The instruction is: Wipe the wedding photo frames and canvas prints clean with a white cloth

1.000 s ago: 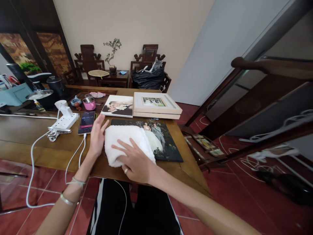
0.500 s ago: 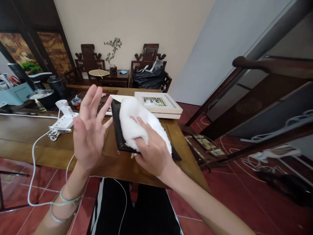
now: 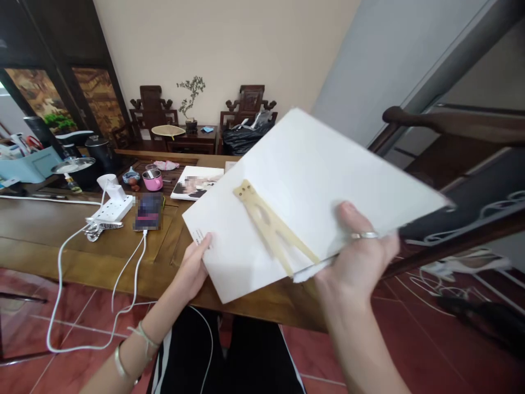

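Raised and tilted above the table is a picture frame [image 3: 295, 158], its white back toward me. A pale wooden easel leg [image 3: 268, 224], split in two at the bottom, is fixed to that back. My left hand [image 3: 194, 268] grips the lower left edge, thumb on the back near a small printed label. My right hand [image 3: 355, 251], with a ring on it, holds the lower right edge, thumb on the back and fingers hidden behind. A bit of white cloth [image 3: 305, 272] pokes out under the edge beside my right hand; the rest is out of sight.
On the wooden table [image 3: 176, 273] are a blurred-out phone [image 3: 148, 212] on a cable, a power strip [image 3: 115, 207], a pink cup [image 3: 152, 179] and a white photo panel [image 3: 196, 182]. A dark wooden chair [image 3: 451, 128] stands at right.
The frame has been lifted and turned over, so its back faces me. My left hand, raised open before, now grips its edge. My right hand has left the cloth's top and moved right.
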`<move>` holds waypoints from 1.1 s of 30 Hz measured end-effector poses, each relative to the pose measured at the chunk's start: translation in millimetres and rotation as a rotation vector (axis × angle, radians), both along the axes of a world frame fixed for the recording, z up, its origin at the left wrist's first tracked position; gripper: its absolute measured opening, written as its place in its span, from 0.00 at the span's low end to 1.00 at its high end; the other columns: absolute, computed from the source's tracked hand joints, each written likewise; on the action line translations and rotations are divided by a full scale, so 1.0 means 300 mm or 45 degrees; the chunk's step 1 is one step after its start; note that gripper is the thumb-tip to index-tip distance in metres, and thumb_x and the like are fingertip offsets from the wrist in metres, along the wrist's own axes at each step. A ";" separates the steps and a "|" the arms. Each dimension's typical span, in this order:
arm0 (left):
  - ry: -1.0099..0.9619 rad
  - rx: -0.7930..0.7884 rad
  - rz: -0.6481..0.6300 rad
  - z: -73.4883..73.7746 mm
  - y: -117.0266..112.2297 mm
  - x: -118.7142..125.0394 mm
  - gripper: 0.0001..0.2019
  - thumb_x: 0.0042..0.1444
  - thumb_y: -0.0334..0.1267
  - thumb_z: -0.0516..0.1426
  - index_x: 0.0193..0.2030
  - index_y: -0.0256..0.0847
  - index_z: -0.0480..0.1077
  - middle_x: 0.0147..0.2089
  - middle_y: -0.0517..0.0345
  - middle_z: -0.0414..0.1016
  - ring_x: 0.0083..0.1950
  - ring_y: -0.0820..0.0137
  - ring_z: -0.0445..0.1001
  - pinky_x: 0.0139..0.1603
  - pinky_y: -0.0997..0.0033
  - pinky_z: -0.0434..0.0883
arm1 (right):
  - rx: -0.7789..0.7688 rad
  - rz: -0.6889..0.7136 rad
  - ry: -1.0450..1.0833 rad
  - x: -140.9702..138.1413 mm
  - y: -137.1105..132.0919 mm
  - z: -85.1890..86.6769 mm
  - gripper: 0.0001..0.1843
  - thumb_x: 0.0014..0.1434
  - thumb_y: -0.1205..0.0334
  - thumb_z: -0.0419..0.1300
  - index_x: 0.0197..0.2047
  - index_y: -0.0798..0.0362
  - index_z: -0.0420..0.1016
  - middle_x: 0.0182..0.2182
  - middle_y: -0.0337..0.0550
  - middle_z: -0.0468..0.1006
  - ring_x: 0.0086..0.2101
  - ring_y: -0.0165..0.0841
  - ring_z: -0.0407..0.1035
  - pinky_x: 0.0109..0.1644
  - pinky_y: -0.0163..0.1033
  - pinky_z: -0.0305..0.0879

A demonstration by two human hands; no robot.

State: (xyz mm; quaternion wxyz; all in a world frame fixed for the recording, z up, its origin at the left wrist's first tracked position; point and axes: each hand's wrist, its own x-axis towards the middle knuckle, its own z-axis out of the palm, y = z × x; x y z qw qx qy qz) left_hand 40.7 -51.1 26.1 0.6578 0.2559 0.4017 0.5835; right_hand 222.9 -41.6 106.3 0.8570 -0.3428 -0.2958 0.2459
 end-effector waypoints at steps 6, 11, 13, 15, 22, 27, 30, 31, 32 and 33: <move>0.039 -0.200 0.246 0.004 0.063 -0.047 0.12 0.61 0.39 0.56 0.47 0.33 0.71 0.41 0.45 0.81 0.40 0.63 0.80 0.46 0.65 0.76 | -0.204 0.428 0.374 0.125 0.052 -0.112 0.24 0.54 0.43 0.57 0.41 0.56 0.73 0.43 0.48 0.76 0.48 0.43 0.70 0.54 0.53 0.69; 0.171 -0.276 0.058 0.014 0.107 -0.152 0.14 0.60 0.39 0.57 0.47 0.30 0.72 0.32 0.47 0.81 0.32 0.63 0.80 0.37 0.67 0.77 | -0.306 0.306 0.330 0.315 0.098 -0.145 0.18 0.53 0.48 0.57 0.39 0.54 0.72 0.44 0.50 0.75 0.49 0.46 0.69 0.50 0.55 0.71; 0.223 -0.282 -0.004 0.016 0.109 -0.175 0.15 0.59 0.40 0.58 0.46 0.29 0.72 0.31 0.47 0.81 0.29 0.63 0.80 0.35 0.67 0.77 | -0.263 0.067 0.085 0.366 0.091 -0.156 0.19 0.45 0.61 0.65 0.42 0.49 0.70 0.47 0.44 0.75 0.49 0.42 0.69 0.54 0.52 0.69; 0.267 -0.247 -0.050 0.017 0.111 -0.188 0.15 0.57 0.40 0.60 0.46 0.30 0.73 0.32 0.47 0.81 0.28 0.64 0.79 0.33 0.68 0.77 | -0.239 -0.233 -0.249 0.401 0.070 -0.167 0.29 0.40 0.67 0.69 0.47 0.44 0.68 0.48 0.40 0.74 0.48 0.41 0.70 0.55 0.52 0.67; 0.457 -0.237 -0.102 0.037 0.161 -0.186 0.10 0.57 0.37 0.59 0.40 0.31 0.73 0.31 0.50 0.80 0.23 0.70 0.75 0.27 0.73 0.73 | -0.076 -0.219 -2.121 0.396 -0.002 -0.201 0.11 0.46 0.78 0.55 0.26 0.52 0.67 0.52 0.52 0.74 0.54 0.50 0.67 0.57 0.58 0.65; 0.528 -0.299 -0.104 0.013 0.204 -0.205 0.10 0.54 0.40 0.62 0.35 0.33 0.72 0.27 0.52 0.79 0.22 0.68 0.75 0.27 0.71 0.73 | 0.043 0.114 -2.533 0.299 0.012 -0.273 0.21 0.45 0.85 0.49 0.35 0.55 0.71 0.61 0.57 0.64 0.63 0.49 0.53 0.62 0.63 0.55; 0.570 -0.331 -0.088 -0.002 0.221 -0.221 0.13 0.51 0.42 0.64 0.35 0.33 0.72 0.25 0.53 0.78 0.23 0.68 0.75 0.28 0.70 0.73 | -0.009 0.212 -2.571 0.264 0.036 -0.330 0.25 0.44 0.87 0.47 0.38 0.56 0.73 0.61 0.58 0.63 0.63 0.49 0.51 0.61 0.63 0.56; 0.577 -0.333 -0.082 -0.003 0.226 -0.225 0.12 0.51 0.42 0.64 0.35 0.34 0.71 0.26 0.53 0.78 0.24 0.68 0.76 0.28 0.70 0.73 | -0.019 0.239 -2.565 0.258 0.045 -0.344 0.25 0.43 0.87 0.48 0.39 0.56 0.73 0.62 0.58 0.63 0.63 0.49 0.50 0.62 0.63 0.56; 0.579 -0.337 -0.079 -0.002 0.229 -0.226 0.12 0.52 0.41 0.63 0.35 0.34 0.71 0.27 0.53 0.78 0.24 0.68 0.76 0.29 0.69 0.74 | -0.029 0.264 -2.554 0.253 0.054 -0.354 0.26 0.42 0.87 0.48 0.40 0.56 0.73 0.62 0.58 0.63 0.64 0.49 0.49 0.62 0.64 0.56; 0.581 -0.348 -0.078 0.001 0.233 -0.227 0.11 0.53 0.41 0.63 0.35 0.34 0.71 0.27 0.52 0.79 0.24 0.67 0.76 0.30 0.69 0.74 | -0.040 0.285 -2.542 0.249 0.062 -0.361 0.27 0.42 0.87 0.48 0.40 0.56 0.73 0.62 0.58 0.62 0.64 0.48 0.48 0.62 0.64 0.55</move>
